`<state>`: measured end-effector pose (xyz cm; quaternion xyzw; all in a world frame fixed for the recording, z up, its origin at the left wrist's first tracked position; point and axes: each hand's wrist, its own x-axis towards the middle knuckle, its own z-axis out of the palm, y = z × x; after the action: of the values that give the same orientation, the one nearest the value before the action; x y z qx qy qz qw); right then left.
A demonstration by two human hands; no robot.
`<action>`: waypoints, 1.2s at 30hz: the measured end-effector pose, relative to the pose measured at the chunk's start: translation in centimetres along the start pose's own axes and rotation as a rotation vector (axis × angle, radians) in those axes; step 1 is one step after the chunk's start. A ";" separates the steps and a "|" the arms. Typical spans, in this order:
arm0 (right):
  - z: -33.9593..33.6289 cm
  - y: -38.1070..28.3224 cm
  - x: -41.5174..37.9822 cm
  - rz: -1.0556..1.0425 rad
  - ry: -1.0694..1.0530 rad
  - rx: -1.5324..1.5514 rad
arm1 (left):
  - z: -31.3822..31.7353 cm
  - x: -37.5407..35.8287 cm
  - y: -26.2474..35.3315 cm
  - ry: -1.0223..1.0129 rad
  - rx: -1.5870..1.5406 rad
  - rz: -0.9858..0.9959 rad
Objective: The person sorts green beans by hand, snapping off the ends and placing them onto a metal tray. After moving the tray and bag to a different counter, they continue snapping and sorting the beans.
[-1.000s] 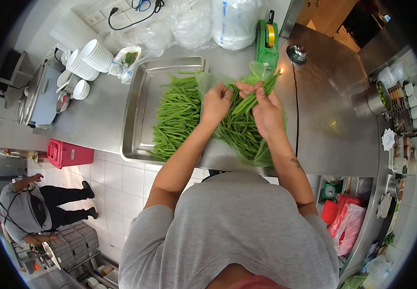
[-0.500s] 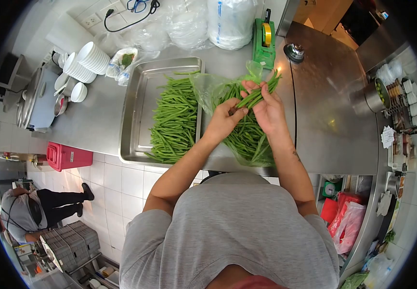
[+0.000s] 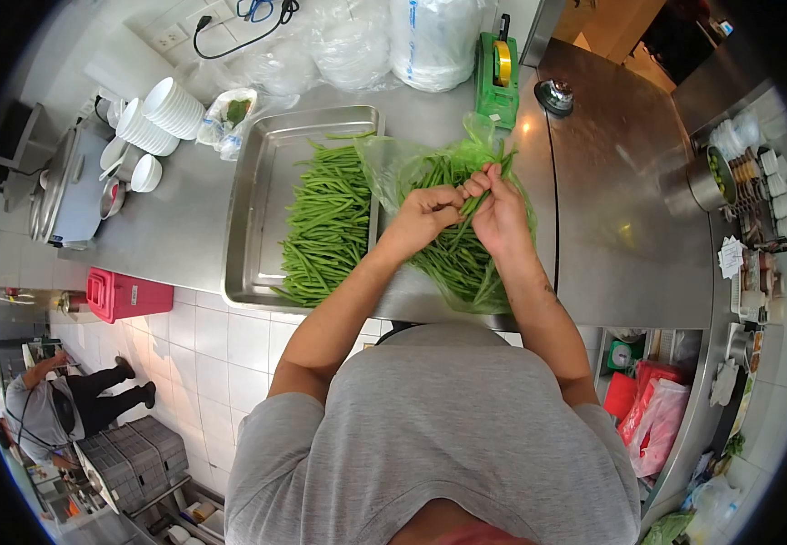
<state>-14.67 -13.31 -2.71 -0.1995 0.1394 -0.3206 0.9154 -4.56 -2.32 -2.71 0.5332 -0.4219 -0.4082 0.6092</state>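
Note:
Above a clear green plastic bag (image 3: 384, 173) full of green beans (image 3: 462, 263), my two hands are close together. My right hand (image 3: 499, 207) is closed around a small bunch of green beans whose tips stick out above the fingers. The fingers of my left hand (image 3: 424, 218) are pinched at the bunch's lower left side; what lies between them is too small to make out. Left of the bag, a steel tray (image 3: 262, 218) holds a long pile of green beans (image 3: 328, 227) along its right side.
Behind the bag stands a green tape dispenser (image 3: 497, 82), with a metal bell (image 3: 554, 96) to its right. White bowls (image 3: 162, 113) are stacked at the back left. Another person (image 3: 48, 400) stands far left, near grey crates (image 3: 134, 459). A red bin (image 3: 125, 295) is on the floor.
My right hand's fingers have closed round the bunch, which they held loosely before. My left hand has shifted slightly beside it. The other person has moved an arm and their feet.

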 end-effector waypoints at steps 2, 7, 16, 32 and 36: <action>0.0 -0.1 0.4 0.006 0.003 0.033 | 0.2 0.0 0.0 0.011 -0.226 -0.040; -0.6 -0.7 1.5 -0.034 0.010 0.123 | 0.1 -0.4 0.9 0.070 0.060 -0.171; 0.1 -2.3 1.9 -0.225 0.058 -0.115 | 0.4 -3.5 2.5 -0.075 0.297 -0.172; 0.9 0.6 -1.7 0.099 0.000 -0.477 | 0.1 -1.6 -0.2 0.204 0.845 0.392; 1.4 1.4 -2.3 -0.063 -0.039 -0.523 | 0.6 -1.7 0.8 0.250 -0.013 -0.282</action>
<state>-15.16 -10.44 -1.84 -0.4398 0.1935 -0.2980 0.8248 -5.64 -0.86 -1.98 0.6295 -0.2613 -0.4232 0.5970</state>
